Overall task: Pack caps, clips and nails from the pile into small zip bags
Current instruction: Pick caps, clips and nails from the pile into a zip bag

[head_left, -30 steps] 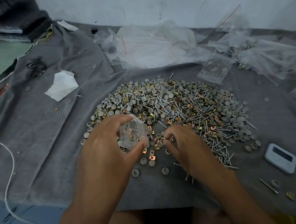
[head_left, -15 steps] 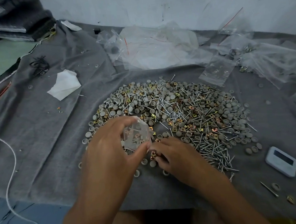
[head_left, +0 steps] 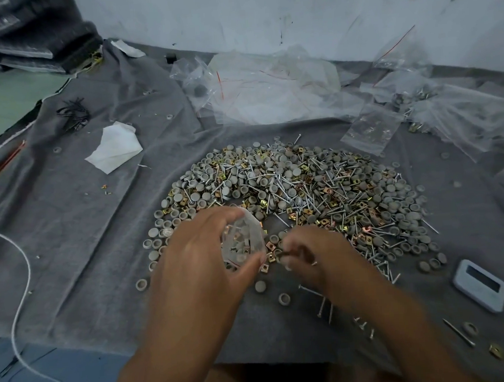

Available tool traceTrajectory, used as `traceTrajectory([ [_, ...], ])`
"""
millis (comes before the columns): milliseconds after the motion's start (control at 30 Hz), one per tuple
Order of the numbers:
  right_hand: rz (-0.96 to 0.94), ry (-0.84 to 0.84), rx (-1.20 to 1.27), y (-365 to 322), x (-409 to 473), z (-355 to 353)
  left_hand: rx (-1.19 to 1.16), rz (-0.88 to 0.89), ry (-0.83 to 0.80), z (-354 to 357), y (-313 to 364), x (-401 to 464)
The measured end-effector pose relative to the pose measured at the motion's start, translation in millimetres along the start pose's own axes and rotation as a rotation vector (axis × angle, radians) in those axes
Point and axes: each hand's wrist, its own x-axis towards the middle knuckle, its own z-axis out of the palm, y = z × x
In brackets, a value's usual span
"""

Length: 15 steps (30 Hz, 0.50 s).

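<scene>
The left hand holds a small zip bag with thumb and fingers curled around its mouth, which faces up; caps and clips are visible inside. The bag sits just above the near edge of the pile, which lies on a grey cloth spread over the floor.

The right hand is pinched shut on small parts beside the bag mouth. What it holds is blurred; it cannot be identified as cap, clip or nail.

Change over the last second: the right hand has moved from the pile's near edge, down to the loose parts beside the bag, and has now lifted toward the bag opening. The left hand has kept the bag in the same place. This indicates one pick is complete and a drop into the bag is due.

Filled bags lie near the far right corner of the cloth, empty bags along the far edge. Most of the pile remains unpacked.
</scene>
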Motion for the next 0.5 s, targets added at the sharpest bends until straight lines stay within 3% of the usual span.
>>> traceTrajectory([
  [67,-0.061,0.247,0.125,-15.1,-9.5,-25.3,0.021,0.012,-0.014,1.4,0.9,-0.7],
  [133,-0.213,0.372,0.093,-40.5,-15.1,-42.4,0.042,0.028,-0.033,5.1,1.8,-0.8],
  [300,-0.303,0.329,-0.221,-70.3,-8.1,-43.9,0.060,0.078,-0.026,13.3,5.4,-0.4],
  [500,-0.313,0.445,-0.221,-73.1,-8.4,-41.3,0.074,0.089,0.005,13.9,8.9,-1.2],
])
